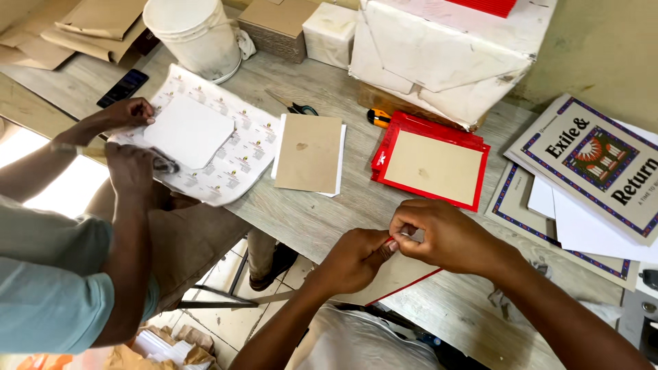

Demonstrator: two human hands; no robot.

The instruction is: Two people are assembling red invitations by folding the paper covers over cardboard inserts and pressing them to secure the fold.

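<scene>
My left hand (356, 259) and my right hand (442, 233) meet at the table's near edge. Both pinch the corner of a tan card with a thin red border (397, 277) that lies under them. Just beyond my hands sits a stack of red covers topped by a tan board (432, 166). A brown board on white sheets (308, 152) lies to its left.
Another person at the left presses a white card (188, 130) onto a printed sheet (240, 154) with both hands. Scissors (295, 107), an orange cutter (378, 118), a white bucket (195, 31), a phone (122, 88), a wrapped bundle (439, 55) and printed covers (593, 161) ring the table.
</scene>
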